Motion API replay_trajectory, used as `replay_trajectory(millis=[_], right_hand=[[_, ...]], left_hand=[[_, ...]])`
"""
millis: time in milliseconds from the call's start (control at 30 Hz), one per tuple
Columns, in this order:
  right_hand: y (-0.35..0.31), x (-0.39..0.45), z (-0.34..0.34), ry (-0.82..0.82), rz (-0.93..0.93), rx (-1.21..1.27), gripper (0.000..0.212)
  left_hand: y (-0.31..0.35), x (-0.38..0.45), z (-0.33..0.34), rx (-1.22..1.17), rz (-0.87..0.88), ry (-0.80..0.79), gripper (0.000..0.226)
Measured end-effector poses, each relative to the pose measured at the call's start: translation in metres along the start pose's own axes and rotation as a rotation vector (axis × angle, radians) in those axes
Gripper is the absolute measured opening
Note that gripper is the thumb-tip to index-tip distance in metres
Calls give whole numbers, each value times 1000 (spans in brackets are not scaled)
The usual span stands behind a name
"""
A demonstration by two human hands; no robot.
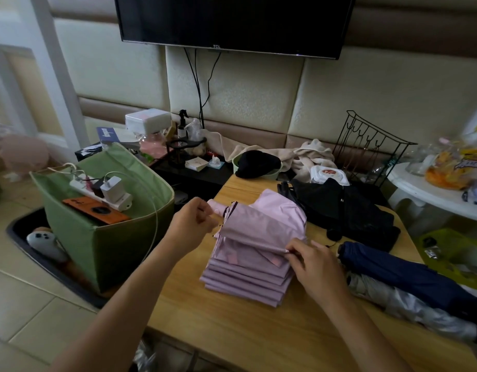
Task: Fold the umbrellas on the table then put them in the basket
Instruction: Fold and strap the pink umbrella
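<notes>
I am in the folding step on the pink umbrella [254, 253], which lies in the middle of the wooden table [258, 331] with its panels stacked in flat pleats toward me and one flap still raised over the ribs. My left hand [190, 224] has its fingers curled and pinching the pink handle end at the far left of the canopy, and my right hand [316, 267] pinches the edge of a pleat on the near right, thumb and forefinger clamped on the fabric. As I judge it, the next move is to lay that last flap down on the stack, then roll the pleats round the shaft and find the strap, keeping the handle steady so the stack does not slide apart. Counting umbrellas on the table, I see four: the pink one, a black one [347, 210] loose and crumpled behind it, a navy one [409, 275] lying along the right edge, and a silver one [409, 310] just beside the navy. There is one green basket [111, 245] on the floor to the left of the table; it holds no umbrella, only one orange box [95, 209] and one white power strip [103, 193] with chargers plugged in
</notes>
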State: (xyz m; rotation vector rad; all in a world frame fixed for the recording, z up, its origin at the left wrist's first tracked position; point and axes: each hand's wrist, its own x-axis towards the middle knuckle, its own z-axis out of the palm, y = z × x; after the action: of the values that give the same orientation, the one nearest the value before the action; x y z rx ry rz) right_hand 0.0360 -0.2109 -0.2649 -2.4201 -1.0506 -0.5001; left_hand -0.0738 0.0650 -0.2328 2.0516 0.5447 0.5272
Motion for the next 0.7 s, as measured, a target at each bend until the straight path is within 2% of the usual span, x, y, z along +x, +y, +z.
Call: replay_trajectory(millis=[67, 200, 300, 433, 600, 700], right_hand=[[-1, -2, -2, -4, 0, 12, 12], [-2, -5, -2, -5, 2, 27, 16], [0, -6, -3, 4, 6, 50, 20], [-5, -7, -4, 96, -70, 55, 26], [-9, -11, 0, 186, -58, 127, 37], [-10, -13, 0, 227, -178, 73, 31]], left_hand=[[0, 0, -1, -113, -165, -9, 10], [12, -8, 6, -266, -384, -220, 44], [14, -7, 7, -333, -338, -295, 42], [7, -1, 8, -403, -355, -194, 23], [5, 1, 11, -387, -419, -218, 19], [6, 1, 11, -355, -425, -209, 10]])
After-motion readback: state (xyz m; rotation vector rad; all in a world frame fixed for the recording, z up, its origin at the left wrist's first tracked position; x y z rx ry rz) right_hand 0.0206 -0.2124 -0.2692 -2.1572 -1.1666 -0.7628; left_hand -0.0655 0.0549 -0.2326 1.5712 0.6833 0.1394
